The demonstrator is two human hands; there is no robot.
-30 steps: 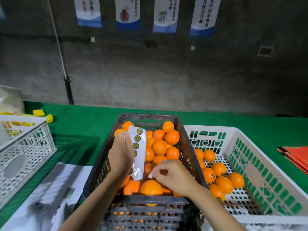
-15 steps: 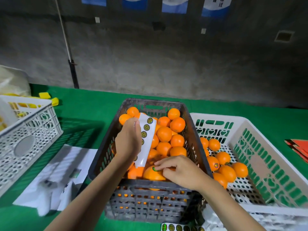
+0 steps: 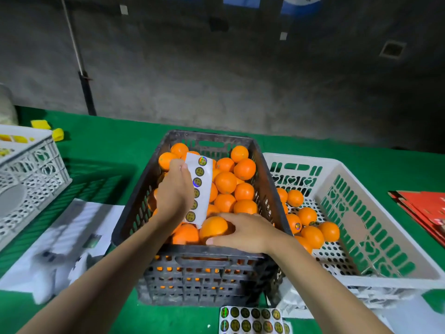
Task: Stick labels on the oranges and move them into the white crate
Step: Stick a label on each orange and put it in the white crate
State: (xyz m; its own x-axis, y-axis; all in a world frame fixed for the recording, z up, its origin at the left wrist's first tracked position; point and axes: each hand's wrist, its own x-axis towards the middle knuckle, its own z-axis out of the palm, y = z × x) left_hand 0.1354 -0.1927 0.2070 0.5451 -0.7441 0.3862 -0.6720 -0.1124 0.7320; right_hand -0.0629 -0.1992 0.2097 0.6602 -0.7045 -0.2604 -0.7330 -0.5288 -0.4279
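A black crate (image 3: 267,189) in the middle is piled with oranges. My left hand (image 3: 174,191) holds a white label strip (image 3: 201,189) upright over them; several round gold labels run down it. My right hand (image 3: 245,231) grips an orange (image 3: 213,227) at the crate's near edge, fingers curled over its top and thumb under it. The white crate (image 3: 375,232) stands right of the black one and holds several oranges (image 3: 313,235), some showing labels.
A loose sheet of gold labels (image 3: 250,320) lies on the green table in front of the black crate. Another white crate (image 3: 31,169) sits at the left, white papers (image 3: 60,237) beside it. Red cardboard (image 3: 423,210) lies at the far right.
My right hand went from pressing a label onto the near orange to wrapping round that orange. The left hand keeps the strip up. The view has tilted downward.
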